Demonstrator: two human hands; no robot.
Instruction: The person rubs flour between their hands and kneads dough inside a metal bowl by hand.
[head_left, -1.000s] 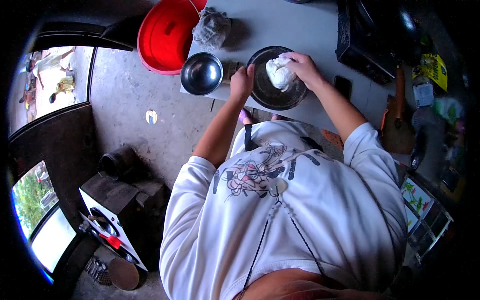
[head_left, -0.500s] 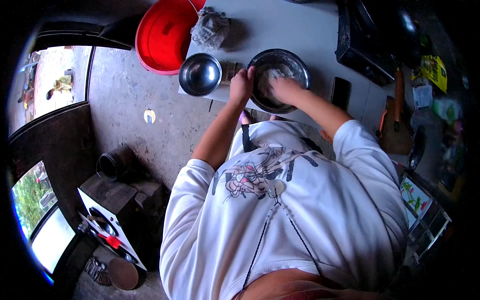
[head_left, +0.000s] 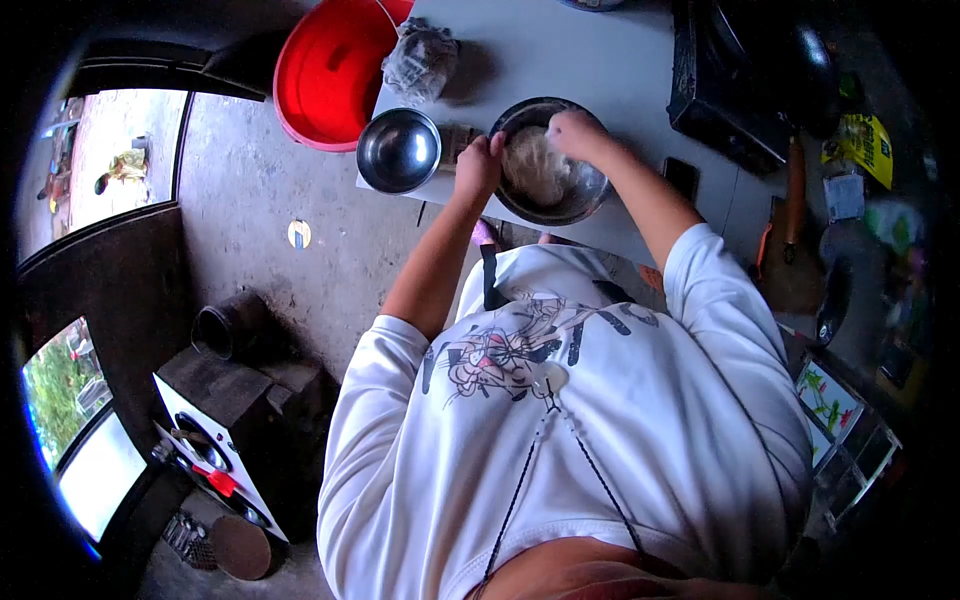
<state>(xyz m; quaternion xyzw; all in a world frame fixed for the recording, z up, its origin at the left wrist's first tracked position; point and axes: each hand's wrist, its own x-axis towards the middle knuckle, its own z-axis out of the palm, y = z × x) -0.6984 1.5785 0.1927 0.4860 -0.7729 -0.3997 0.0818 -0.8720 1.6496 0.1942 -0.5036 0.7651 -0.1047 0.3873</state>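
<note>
A metal mixing bowl [head_left: 560,215] stands near the table's front edge with a pale, floury dough [head_left: 535,168] inside. My left hand [head_left: 480,165] is closed on the bowl's left rim, thumb up. Over the far right part of the bowl, my right hand [head_left: 580,138] has its fingers curled in beside the dough; whatever they hold, if anything, is hidden. Just left of my left hand is a smaller shiny metal bowl [head_left: 399,150], with nothing visible in it.
A red basin [head_left: 330,75] stands beyond the table's left edge, near a crumpled plastic bag [head_left: 420,62]. On the right lie a dark phone [head_left: 681,180] and a black box-like object [head_left: 725,125]. A stove-like unit [head_left: 225,430] is at lower left.
My right hand has moved up and right from the middle of the bowl, uncovering more dough. My left hand keeps its hold on the rim.
</note>
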